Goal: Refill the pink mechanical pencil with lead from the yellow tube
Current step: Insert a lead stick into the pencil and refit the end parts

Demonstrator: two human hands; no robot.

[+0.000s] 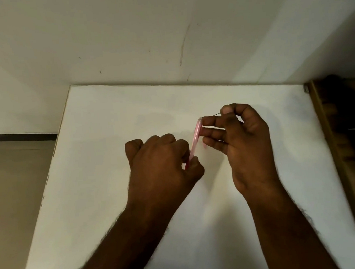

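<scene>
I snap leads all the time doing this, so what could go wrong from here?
The right hand pinches a thin lead between thumb and forefinger, angled toward the pink mechanical pencil's upper end; a sideways push would likely snap it.

The left hand grips the pencil only at its lower end, so the top may wobble and the lead miss the opening.

A dropped lead would land on the white table, and may roll off its left edge.
</scene>
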